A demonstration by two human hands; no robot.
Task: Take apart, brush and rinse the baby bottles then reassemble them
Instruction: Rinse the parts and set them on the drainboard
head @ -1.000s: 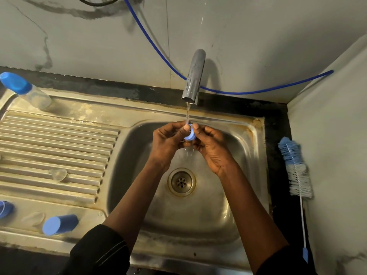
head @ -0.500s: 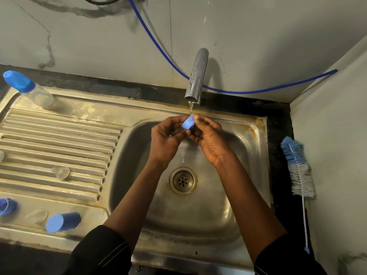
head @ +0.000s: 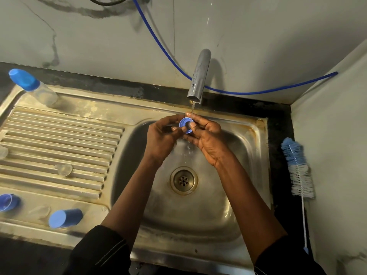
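Near edge: two dark sleeves (head: pixel 103 253), forearms bare, both reaching forward over the steel sink basin (head: pixel 248 155). Left of them, on the flat front of the drainboard (head: pixel 59 135), a blue cap (head: pixel 65 218) lies on its side; a clear teat (head: pixel 39 211) just beside it; another blue piece (head: pixel 8 202) at the frame's left edge, cut off.

Mid: drain (head: pixel 184 180) in the basin floor, wet. Second clear teat (head: pixel 63 169) on the ribs. Right of the sink, a bottle brush (head: pixel 297 167) lies on the dark counter (head: pixel 278 120), bristles away from the person.

Above the drain: blue collar ring (head: pixel 186 125) held between both hands, opening facing the camera. Left hand (head: pixel 160 139) curled, fingertips pinching the ring's left rim. Right hand (head: pixel 208 139) pinches the right rim, thumb across its face, other fingers behind. Wrists angled inward, palms facing each other. Thin water stream (head: pixel 192 109) lands at the ring's upper right edge, drops falling below.

Far: grey tap spout (head: pixel 198 76) directly over the ring. Capped baby bottle (head: pixel 33 88) upright at the drainboard's rear-left corner. Blue hose (head: pixel 238 93) runs along the stained wall (head: pixel 99 46)
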